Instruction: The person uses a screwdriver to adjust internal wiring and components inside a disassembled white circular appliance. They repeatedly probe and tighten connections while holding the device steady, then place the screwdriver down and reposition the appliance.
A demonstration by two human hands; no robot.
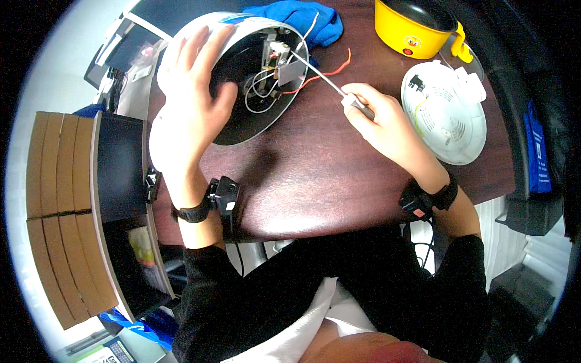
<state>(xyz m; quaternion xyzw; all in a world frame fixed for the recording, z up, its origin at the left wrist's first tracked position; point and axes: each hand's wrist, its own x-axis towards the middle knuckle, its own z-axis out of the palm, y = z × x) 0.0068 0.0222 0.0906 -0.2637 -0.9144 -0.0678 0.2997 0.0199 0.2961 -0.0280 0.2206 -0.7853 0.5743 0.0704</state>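
Your two hands are both at work over one dark wood table (302, 181). Your left hand (196, 91) is open, fingers a little spread, laid on the outside of one round white appliance shell (239, 60), with the thumb pointing across its dark opening. The shell sits at the far left part of the table, its open side facing right and toward you. Your right hand (378, 121) is closed around the handle of one screwdriver (327, 80), thumb and fingers pinching it; its thin shaft runs up and left to the parts inside the shell, though you cannot tell whether the tip touches them. There you have one metal bracket (292, 71), several thin white wires too tangled to count, and one orange wire (342, 65) that trails out over the table, passing the shaft. To the right of your right hand lies one round white cover (451, 124), inner face up, with a yellowish wire along it. Beyond it stands one yellow pot (405, 36) with one yellow handle, and behind the shell one blue cloth (308, 21) is bunched. You wear two black wrist devices (225, 196), one on each wrist.
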